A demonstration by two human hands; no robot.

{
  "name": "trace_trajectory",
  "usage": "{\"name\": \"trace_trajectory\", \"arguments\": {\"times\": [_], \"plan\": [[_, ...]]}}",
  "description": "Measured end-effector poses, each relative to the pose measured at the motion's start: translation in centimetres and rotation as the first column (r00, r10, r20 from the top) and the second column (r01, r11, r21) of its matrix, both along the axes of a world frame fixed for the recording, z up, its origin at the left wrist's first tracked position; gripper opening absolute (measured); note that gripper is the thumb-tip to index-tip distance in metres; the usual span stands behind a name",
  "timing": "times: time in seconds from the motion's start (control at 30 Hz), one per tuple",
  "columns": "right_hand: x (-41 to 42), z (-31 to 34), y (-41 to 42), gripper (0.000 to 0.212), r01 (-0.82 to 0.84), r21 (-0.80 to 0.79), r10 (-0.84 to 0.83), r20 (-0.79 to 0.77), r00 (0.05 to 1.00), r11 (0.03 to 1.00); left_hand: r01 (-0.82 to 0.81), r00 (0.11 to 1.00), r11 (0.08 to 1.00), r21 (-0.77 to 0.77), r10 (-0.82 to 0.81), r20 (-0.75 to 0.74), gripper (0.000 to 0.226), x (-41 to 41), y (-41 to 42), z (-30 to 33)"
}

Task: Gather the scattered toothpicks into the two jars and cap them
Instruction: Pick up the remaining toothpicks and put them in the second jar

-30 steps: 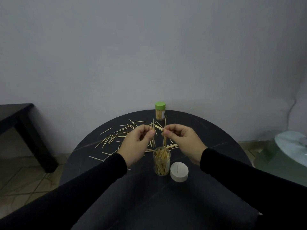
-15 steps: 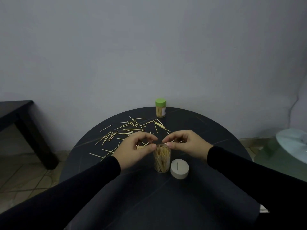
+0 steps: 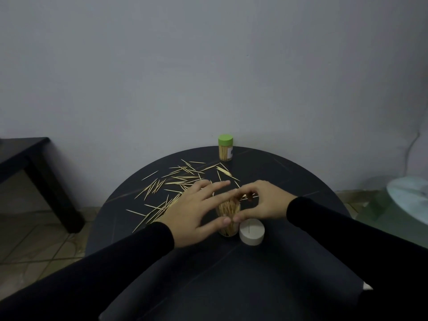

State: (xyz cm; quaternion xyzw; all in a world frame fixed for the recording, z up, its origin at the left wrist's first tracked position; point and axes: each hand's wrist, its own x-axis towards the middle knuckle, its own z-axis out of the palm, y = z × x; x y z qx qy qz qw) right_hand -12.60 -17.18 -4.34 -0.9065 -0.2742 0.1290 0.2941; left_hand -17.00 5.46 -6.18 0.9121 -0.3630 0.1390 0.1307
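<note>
An open clear jar [image 3: 228, 229] packed with toothpicks stands at the middle of the round black table [image 3: 231, 279]. My left hand [image 3: 196, 210] lies against the jar's left side, fingers straight and spread, thumb on the wall. My right hand [image 3: 264, 202] curls round the jar's right side, thumb at the front, fingers bent over the far rim. The jar's white cap [image 3: 252, 231] lies just to its right. Several scattered toothpicks [image 3: 180, 179] lie behind and left of my hands. At the far edge stands a second jar [image 3: 225, 148], full and closed with a green cap.
A black side table [image 3: 25, 156] stands at the left, over a tiled floor. A pale round tabletop [image 3: 410, 193] sits at the right edge. A grey wall is close behind the table.
The toothpicks I held upright above the jar have gone down into it. Both hands dropped to the jar's sides, and my left fingers straightened out.
</note>
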Motion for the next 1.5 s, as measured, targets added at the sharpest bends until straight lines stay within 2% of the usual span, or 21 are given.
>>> {"name": "trace_trajectory", "arguments": {"times": [0.07,0.13,0.27,0.37,0.43,0.53,0.6,0.7,0.8,0.97,1.13,1.33,1.4,1.5], "plan": [[0.1,0.0,0.0,0.057,-0.019,-0.003,0.019,-0.002,1.0,1.0,0.041,0.997,0.998,0.055,-0.044,0.068,0.053,0.1,0.0,0.0],[0.2,0.0,-0.2,0.056,-0.032,-0.052,0.032,0.013,0.999,0.998,0.056,0.997,0.997,0.048,-0.058,0.044,0.054,0.2,0.1,-0.1],[0.9,0.2,-1.1,0.053,-0.059,-0.025,0.058,-0.04,0.998,0.998,-0.045,0.999,0.965,-0.258,0.035,-0.041,0.057,0.8,0.3,0.2],[1.4,-0.5,-1.2,0.046,-0.016,-0.007,0.016,0.005,1.0,1.0,-0.198,0.98,0.916,-0.348,0.193,-0.049,0.054,1.8,1.3,-0.1],[1.8,-1.0,-0.7,0.04,0.065,-0.091,-0.051,0.142,0.989,0.994,-0.241,0.971,0.926,-0.291,0.226,-0.083,0.056,2.5,2.0,-0.5],[2.6,-1.5,0.2,0.051,0.193,-0.411,-0.035,0.362,0.931,0.891,-0.26,0.956,0.961,-0.097,0.242,-0.165,0.046,3.5,2.9,-0.8],[3.1,-1.7,0.5,0.059,0.236,-0.547,0.0,0.396,0.918,0.803,-0.277,0.944,0.957,0.091,0.289,-0.162,0.044,4.2,3.4,-1.0],[3.6,-1.9,0.7,0.052,0.255,-0.607,0.05,0.44,0.897,0.753,-0.291,0.938,0.911,0.292,0.331,-0.1,0.047,4.9,3.6,-1.5],[4.0,-2.2,1.2,0.042,0.26,-0.575,0.061,0.479,0.876,0.776,-0.315,0.932,0.902,0.296,0.353,-0.084,0.039,5.5,3.0,-1.8],[4.4,-2.2,2.2,0.037,0.238,-0.58,0.089,0.478,0.874,0.779,-0.347,0.929,0.9,0.263,0.368,-0.034,0.033,5.7,2.0,-1.8],[3.9,-1.7,2.8,0.046,0.223,-0.56,0.07,0.454,0.888,0.798,-0.383,0.919,0.888,0.255,0.394,0.01,0.032,5.8,1.3,-1.8],[3.6,-2.0,3.8,0.026,0.256,-0.445,-0.02,0.47,0.883,0.858,-0.434,0.897,0.872,0.227,0.441,0.021,0.03,5.8,0.4,-2.1],[3.5,-1.9,4.0,0.023,0.263,-0.46,-0.02,0.469,0.883,0.848,-0.462,0.882,0.862,0.206,0.471,0.009,0.029,5.7,0.2,-2.3],[3.4,-1.9,4.3,0.023,0.26,-0.571,0.04,0.459,0.888,0.779,-0.498,0.862,0.85,0.173,0.507,-0.007,0.028,5.4,-0.1,-2.7]]}}
